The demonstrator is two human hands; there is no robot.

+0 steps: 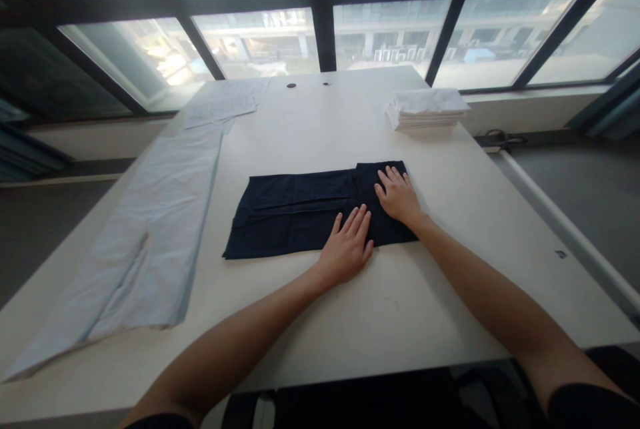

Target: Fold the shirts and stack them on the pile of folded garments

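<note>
A dark navy folded garment (295, 205) lies flat on the white table, long side running left to right. Its right part is folded over, with an edge showing near the middle; a long crease or opening runs along its left part. My left hand (347, 245) rests flat on the garment's lower edge, right of its middle, fingers stretched out. On the folded right end lies my right hand (397, 195), palm down with fingers spread. Neither hand grips the cloth. What kind of garment it is I cannot make out.
Along the table's left side lies a long white cloth garment (155, 215). Printed paper sheets (220, 105) are behind it. A stack of folded white cloths (425, 109) sits at the back right of the white table (310, 129). Large windows stand beyond.
</note>
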